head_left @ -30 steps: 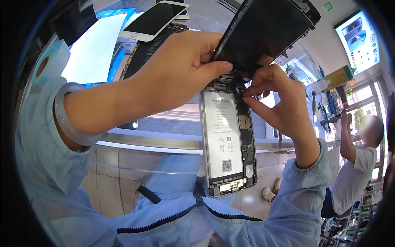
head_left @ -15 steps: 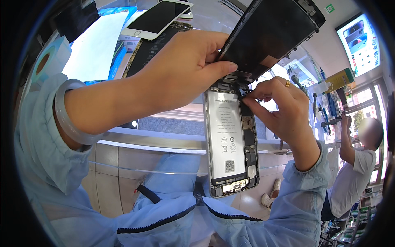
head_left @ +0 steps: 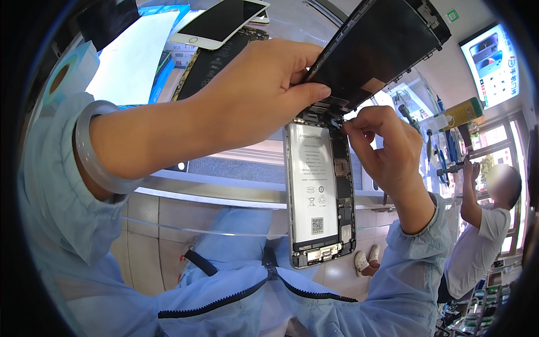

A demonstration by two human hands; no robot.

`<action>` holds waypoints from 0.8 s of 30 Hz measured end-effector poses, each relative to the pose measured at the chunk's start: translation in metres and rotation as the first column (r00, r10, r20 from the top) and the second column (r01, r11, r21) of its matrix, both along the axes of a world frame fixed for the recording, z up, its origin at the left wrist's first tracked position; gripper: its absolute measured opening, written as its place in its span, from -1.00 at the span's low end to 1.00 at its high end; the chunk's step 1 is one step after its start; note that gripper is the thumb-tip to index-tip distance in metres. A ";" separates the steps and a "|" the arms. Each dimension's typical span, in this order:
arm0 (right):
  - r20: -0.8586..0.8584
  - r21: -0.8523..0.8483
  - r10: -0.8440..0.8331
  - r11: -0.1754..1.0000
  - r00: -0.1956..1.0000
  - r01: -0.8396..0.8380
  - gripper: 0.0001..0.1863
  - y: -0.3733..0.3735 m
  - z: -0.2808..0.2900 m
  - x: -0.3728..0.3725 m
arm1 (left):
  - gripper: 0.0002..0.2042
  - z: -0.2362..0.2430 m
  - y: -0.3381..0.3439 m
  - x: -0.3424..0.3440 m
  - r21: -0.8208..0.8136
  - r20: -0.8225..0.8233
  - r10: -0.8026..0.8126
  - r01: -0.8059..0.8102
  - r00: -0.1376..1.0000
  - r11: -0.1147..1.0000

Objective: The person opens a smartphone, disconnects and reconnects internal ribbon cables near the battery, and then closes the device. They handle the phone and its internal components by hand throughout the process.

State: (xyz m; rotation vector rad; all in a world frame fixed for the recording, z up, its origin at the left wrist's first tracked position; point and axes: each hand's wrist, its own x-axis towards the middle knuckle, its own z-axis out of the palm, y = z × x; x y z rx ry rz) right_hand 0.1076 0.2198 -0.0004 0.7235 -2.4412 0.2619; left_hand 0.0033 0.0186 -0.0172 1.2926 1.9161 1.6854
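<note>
My left hand (head_left: 258, 95) grips the lower left edge of a black screen panel (head_left: 382, 45), tilted up above an opened phone body (head_left: 311, 174) with a long white battery and exposed components. The phone body hangs over the counter's near edge. My right hand (head_left: 387, 146) is closed in a pinch by small connectors and flex cables (head_left: 331, 121) at the phone's top; what is between the fingertips, if anything, is too small to make out. A black phone part (head_left: 216, 59) lies beyond my left hand, under a white phone (head_left: 219, 22).
The counter (head_left: 236, 165) carries white paper (head_left: 132, 50) and a label roll (head_left: 62, 73) at left. At right are a yellow bottle (head_left: 460, 115), tools (head_left: 443, 163) and a lit sign (head_left: 491, 62). A person (head_left: 477, 241) in a white shirt stands at the right.
Both my hands, the screen panel and the phone body have shifted slightly to the right. My right hand stays pinched near the connectors, its fingertips moving a little.
</note>
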 end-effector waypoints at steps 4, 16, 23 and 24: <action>0.063 -0.037 -0.031 0.999 0.998 0.034 -0.77 0.001 0.002 -0.001 | -0.86 -0.001 0.000 0.000 0.013 0.012 -0.006 0.006 1.000 1.000; 0.022 0.062 0.097 0.993 0.995 -0.098 -0.76 0.009 0.006 -0.002 | -0.86 -0.001 0.000 -0.001 0.017 0.000 -0.012 0.012 1.000 1.000; 0.104 0.004 0.115 0.993 0.988 -0.116 -0.68 0.006 0.010 -0.002 | -0.86 -0.003 0.001 -0.002 0.035 0.000 -0.025 0.025 1.000 0.999; 0.129 -0.015 0.094 0.996 0.987 -0.093 -0.67 0.006 0.011 -0.002 | -0.86 -0.003 0.001 -0.002 0.038 0.002 -0.028 0.028 1.000 0.999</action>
